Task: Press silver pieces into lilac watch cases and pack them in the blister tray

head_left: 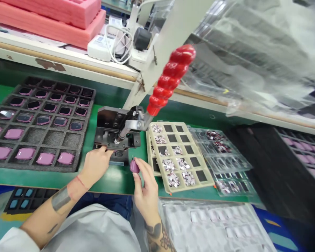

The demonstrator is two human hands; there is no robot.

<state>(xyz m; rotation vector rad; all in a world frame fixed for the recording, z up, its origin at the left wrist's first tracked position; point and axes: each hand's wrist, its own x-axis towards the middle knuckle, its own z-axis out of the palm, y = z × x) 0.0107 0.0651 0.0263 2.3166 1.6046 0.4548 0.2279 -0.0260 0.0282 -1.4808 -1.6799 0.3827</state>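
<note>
My right hand point(146, 185) pinches a small purple case point(134, 166) between thumb and fingers, just right of the black clamp fixture point(115, 136). At the fixture's lower front edge is my left hand point(97, 163), its fingertips partly hidden under the metal; what they hold, if anything, cannot be seen. A red ribbed handle point(170, 82) rises from the fixture, tilted up to the right. On the left lies a dark foam tray point(80, 150) with purple cases, some screen side up, others showing purple backs.
Right of the fixture, a cream tray point(182, 190) holds small metal parts, beside clear plastic trays point(220, 162). Pink foam blocks point(47, 24) and a white box with cables point(101, 49) sit on the shelf above. More purple cases lie in a rack point(304, 157) at far right.
</note>
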